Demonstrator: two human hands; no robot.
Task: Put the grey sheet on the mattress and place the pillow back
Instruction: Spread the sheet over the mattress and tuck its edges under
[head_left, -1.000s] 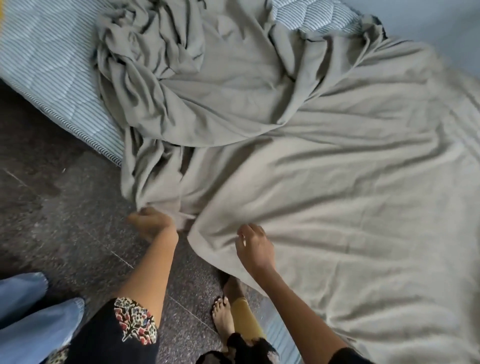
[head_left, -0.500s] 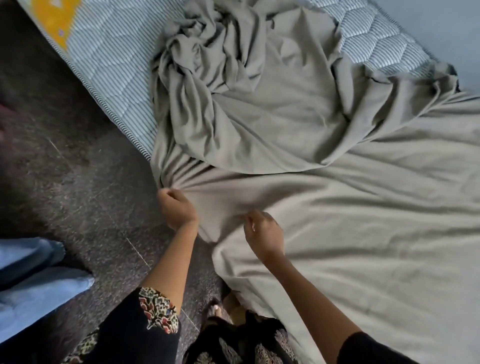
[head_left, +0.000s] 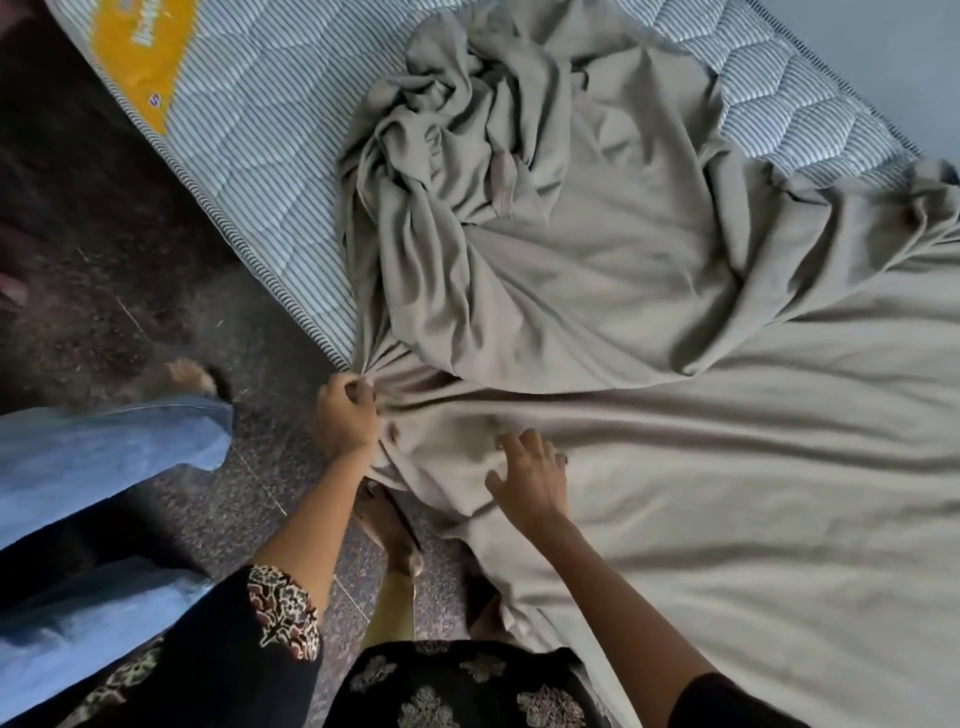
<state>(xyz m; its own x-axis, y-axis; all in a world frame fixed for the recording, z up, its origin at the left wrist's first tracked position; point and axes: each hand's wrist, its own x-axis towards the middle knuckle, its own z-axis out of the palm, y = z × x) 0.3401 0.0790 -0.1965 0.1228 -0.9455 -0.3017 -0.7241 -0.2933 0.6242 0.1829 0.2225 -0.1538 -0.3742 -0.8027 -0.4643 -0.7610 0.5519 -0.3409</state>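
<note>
Dark speckled floor (head_left: 93, 291) (thin pale seams) left, pale bluish wall (head_left: 883, 47) top right

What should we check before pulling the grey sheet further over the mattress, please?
1. Left hand grips the sheet at its edge: ok.
2. Right hand has a hold: not ok; it lies on the sheet with fingers spread.
3. Sheet flat: not ok; a crumpled heap sits on the mattress, whose striped top is bare beyond it.
4. Hanging edge free of the foot: cannot tell; they are close together.
5. Bystander's leg apart from the sheet: ok.
6. Pillow within reach: cannot tell; none in view.
</note>
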